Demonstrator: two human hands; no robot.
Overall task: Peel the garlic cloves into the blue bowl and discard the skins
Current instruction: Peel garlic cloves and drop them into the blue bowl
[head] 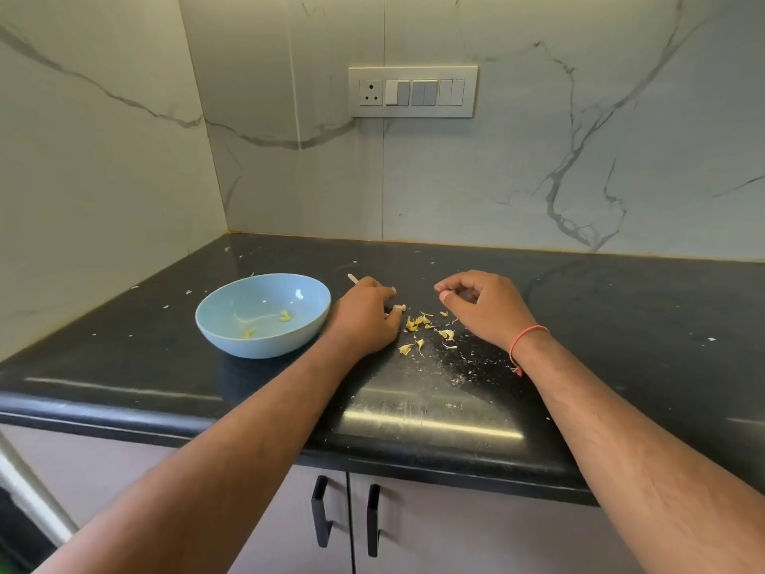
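The blue bowl [232, 325] stands on the black counter, left of my hands, with a few yellowish peeled garlic pieces [285, 316] inside. My left hand [364, 314] rests on the counter just right of the bowl, fingers curled, pinching a small pale garlic clove [398, 308] at its fingertips. A thin pale sliver [352, 278] pokes out behind that hand. My right hand [482, 308] rests a little to the right with loosely curled fingers, and I see nothing in it. Several yellowish garlic skins [422, 325] lie scattered between and below the two hands.
The black counter [621, 325] is dusted with small white flakes, mostly in front of my right hand. Marble walls meet in a corner at the back left. A switch panel [412, 92] is on the back wall. Cabinet doors with black handles [321, 515] lie below the counter edge.
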